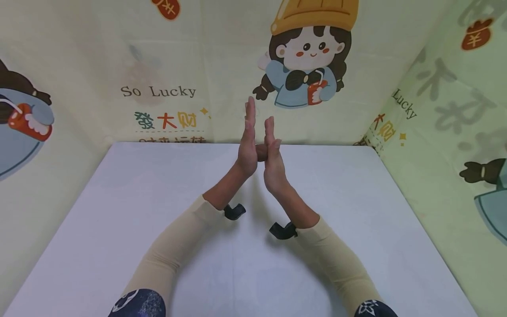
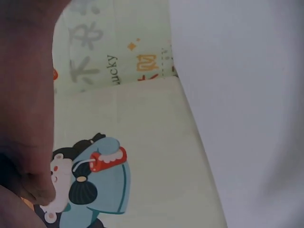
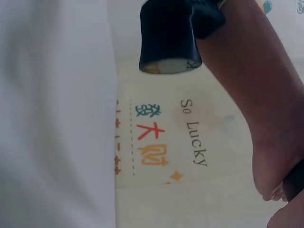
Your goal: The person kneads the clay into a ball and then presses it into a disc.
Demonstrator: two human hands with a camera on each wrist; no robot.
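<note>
Above the far part of the table, my left hand (image 1: pixel 247 147) is raised with its fingers straight and pointing up. Facing it, palm to palm, stands my right hand (image 1: pixel 274 163), its fingers straight too. Between the two palms sits a small brown, round-edged thing (image 1: pixel 261 152), pressed from both sides; its kind cannot be told. Gaps show above and below it. In the right wrist view, a dark patch (image 3: pixel 295 181) lies between the hands at the right edge. The left wrist view has a similar dark patch (image 2: pixel 8 171), mostly cut off.
A white table (image 1: pixel 190 259) spreads below both arms. Behind it hangs a pale printed cloth (image 1: pixel 229 57) with cartoon figures and lettering, and similar cloth stands at both sides. Black wrist cameras (image 1: pixel 235 211) sit on both wrists, below the beige sleeves' ends.
</note>
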